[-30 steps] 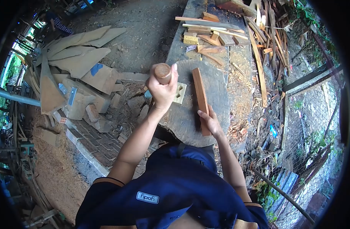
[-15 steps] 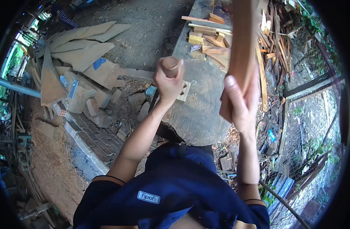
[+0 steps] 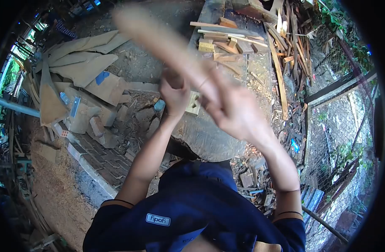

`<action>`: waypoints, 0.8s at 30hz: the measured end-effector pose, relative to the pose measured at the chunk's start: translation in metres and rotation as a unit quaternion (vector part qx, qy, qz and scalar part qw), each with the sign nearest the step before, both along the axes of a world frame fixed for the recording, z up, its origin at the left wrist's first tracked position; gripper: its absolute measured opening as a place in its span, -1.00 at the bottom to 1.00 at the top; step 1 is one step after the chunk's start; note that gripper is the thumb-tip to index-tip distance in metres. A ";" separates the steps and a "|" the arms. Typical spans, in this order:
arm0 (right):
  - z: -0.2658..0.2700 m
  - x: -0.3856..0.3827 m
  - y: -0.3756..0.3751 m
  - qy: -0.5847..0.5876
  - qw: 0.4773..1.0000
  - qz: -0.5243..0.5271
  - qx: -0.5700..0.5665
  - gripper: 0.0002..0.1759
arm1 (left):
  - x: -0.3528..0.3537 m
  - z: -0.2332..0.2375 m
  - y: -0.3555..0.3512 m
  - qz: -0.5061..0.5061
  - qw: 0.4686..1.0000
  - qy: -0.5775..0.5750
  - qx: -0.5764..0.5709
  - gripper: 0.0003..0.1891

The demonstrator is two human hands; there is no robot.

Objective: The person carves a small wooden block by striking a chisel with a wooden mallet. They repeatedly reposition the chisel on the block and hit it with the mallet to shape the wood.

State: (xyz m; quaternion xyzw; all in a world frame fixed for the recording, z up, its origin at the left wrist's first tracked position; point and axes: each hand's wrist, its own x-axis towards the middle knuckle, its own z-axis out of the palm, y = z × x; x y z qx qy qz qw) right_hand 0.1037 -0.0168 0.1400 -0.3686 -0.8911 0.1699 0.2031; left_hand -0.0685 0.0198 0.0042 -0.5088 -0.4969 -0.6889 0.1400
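My right hand (image 3: 236, 113) grips a long reddish wooden stick (image 3: 159, 40), blurred by motion, raised and slanting up to the left across the view. Under the stick, my left hand (image 3: 175, 97) is closed around an upright round wooden peg, now mostly hidden. The peg stands over a small pale wooden block with holes (image 3: 194, 103). That block lies on a big round grey stump top (image 3: 217, 126).
Offcuts and sticks (image 3: 222, 40) are piled on the bench behind the stump. Scrap slats (image 3: 293, 38) lie at the right, flat boards (image 3: 83, 59) and bricks (image 3: 96, 126) at the left. Sawdust covers the ground at lower left.
My right hand lifted the stick off the stump, held it upright, and now swings it left across the peg. My left hand stayed on the peg.
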 end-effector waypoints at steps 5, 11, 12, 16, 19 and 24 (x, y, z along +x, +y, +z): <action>0.018 0.010 0.002 0.151 0.988 0.015 -0.030 -0.18 | 0.007 0.010 -0.009 -0.085 0.976 -0.168 -0.107 -0.79; 0.005 0.011 -0.003 -0.035 0.999 0.004 -0.040 -0.06 | 0.021 -0.013 -0.008 -0.143 0.979 -0.015 -0.144 -0.69; 0.007 0.013 0.000 -0.041 0.998 0.014 -0.048 -0.05 | 0.026 -0.008 -0.008 -0.144 0.980 -0.017 -0.137 -0.69; 0.023 0.028 -0.008 0.183 0.982 0.024 0.027 -0.12 | 0.036 -0.001 -0.013 -0.114 0.986 -0.012 -0.123 -0.67; 0.008 0.030 -0.016 0.106 0.992 -0.050 -0.037 -0.11 | 0.035 0.004 -0.014 -0.113 0.990 0.019 -0.079 -0.71; -0.006 0.043 -0.016 0.179 0.975 -0.059 -0.121 -0.19 | 0.039 -0.007 -0.016 -0.157 0.980 -0.021 -0.123 -0.62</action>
